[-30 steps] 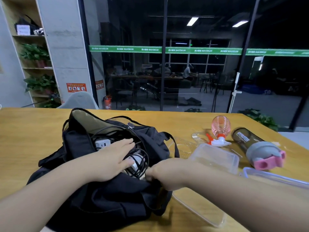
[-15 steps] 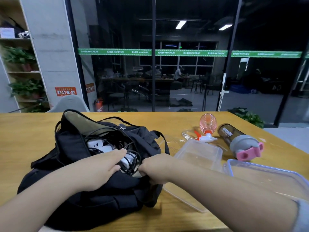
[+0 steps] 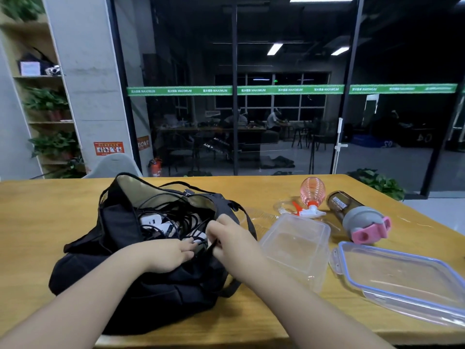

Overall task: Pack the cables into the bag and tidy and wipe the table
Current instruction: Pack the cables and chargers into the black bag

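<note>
While two hands (image 3: 173, 255) (image 3: 234, 240) grip one bag (image 3: 120, 248), cables (image 3: 176, 217) inside.

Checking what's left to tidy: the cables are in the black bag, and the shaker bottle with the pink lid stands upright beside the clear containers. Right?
Not quite. The head view shows the shaker bottle lying on its side, not upright. The cables are in the black bag.
</note>
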Motion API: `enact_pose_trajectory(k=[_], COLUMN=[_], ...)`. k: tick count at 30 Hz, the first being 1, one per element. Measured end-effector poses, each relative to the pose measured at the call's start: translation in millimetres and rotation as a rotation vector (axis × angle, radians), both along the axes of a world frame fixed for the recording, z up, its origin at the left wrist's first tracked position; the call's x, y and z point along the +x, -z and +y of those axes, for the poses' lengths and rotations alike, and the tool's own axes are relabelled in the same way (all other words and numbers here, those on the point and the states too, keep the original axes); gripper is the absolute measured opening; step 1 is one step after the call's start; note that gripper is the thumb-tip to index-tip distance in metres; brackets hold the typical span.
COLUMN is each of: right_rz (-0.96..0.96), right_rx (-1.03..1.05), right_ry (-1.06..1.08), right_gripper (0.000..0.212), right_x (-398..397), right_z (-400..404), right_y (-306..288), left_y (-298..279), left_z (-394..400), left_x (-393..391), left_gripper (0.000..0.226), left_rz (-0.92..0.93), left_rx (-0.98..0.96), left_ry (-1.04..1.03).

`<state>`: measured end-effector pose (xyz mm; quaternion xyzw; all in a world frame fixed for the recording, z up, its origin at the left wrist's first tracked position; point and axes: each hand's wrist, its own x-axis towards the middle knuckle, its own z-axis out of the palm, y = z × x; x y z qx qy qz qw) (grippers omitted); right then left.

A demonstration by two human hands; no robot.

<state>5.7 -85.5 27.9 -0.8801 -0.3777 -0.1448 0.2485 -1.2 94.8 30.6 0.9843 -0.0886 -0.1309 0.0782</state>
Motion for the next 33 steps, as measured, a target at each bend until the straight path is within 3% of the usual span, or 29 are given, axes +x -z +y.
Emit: enact_pose_trajectory(k=[4,6,7,10,11,13,16,18,20,23,26,30,33], right_rz=[0.112,0.149,0.169,0.223,0.237,0.264,0.312,0.319,0.338,0.348,0.346,0.365,0.395], right_rx=[0.184,0.229,0.241,0.316,0.351,0.410,0.466,0.538,0.626,0.682,0.666,0.517,0.413], right_ry=[0.008,0.017,0.019,0.011,0.008,-0.006,-0.026,-0.037,-0.054,-0.084,-0.120,-0.156,-0.119], right_gripper=[0.024,0.030,0.034,0.039,0.040,0.041,0.039,0.038,0.036,0.035,0.031,0.026,0.021], right_x=[-2.6,-1.0,-1.1,-4.3,-4.8,-4.0,-1.0,2.7,8.4,17.6,23.2,26.8,35.8], right_z=[10.6,10.7,10.2,9.5,9.9,11.7,16.9,21.3,25.6,32.8,35.3,26.4,22.7], right_y=[4.9,4.9,4.6,3.4,2.5,0.4,-9.0,-18.0,-28.9,-44.1,-53.4,-60.8,-63.8], left_y=[2.6,3.8,3.7,-5.2,-9.2,-17.5,-32.0,-37.9,-42.9,-49.2,-54.7,-59.7,-62.6], left_z=[11.2,15.8,16.9,18.6,19.9,22.4,18.8,17.0,17.0,13.2,10.5,24.6,49.0], left_x=[-15.4,-27.5,-33.7,-52.1,-55.1,-56.6,-56.1,-55.3,-55.6,-58.1,-62.7,-54.9,-31.6], left_gripper=[0.041,0.046,0.056,0.125,0.133,0.117,0.056,0.032,0.033,0.030,0.023,0.050,0.045], left_rz=[-0.195,-0.312,-0.331,-0.362,-0.388,-0.476,-0.651,-0.844,-1.010,-1.115,-1.086,-0.924,-0.886], left_rx=[-0.240,-0.187,-0.091,0.132,0.166,0.180,0.142,0.013,-0.103,-0.231,-0.353,-0.432,-0.285], left_ry=[-0.097,-0.114,-0.126,-0.137,-0.128,-0.085,-0.064,-0.075,-0.109,-0.114,-0.050,-0.090,-0.238])
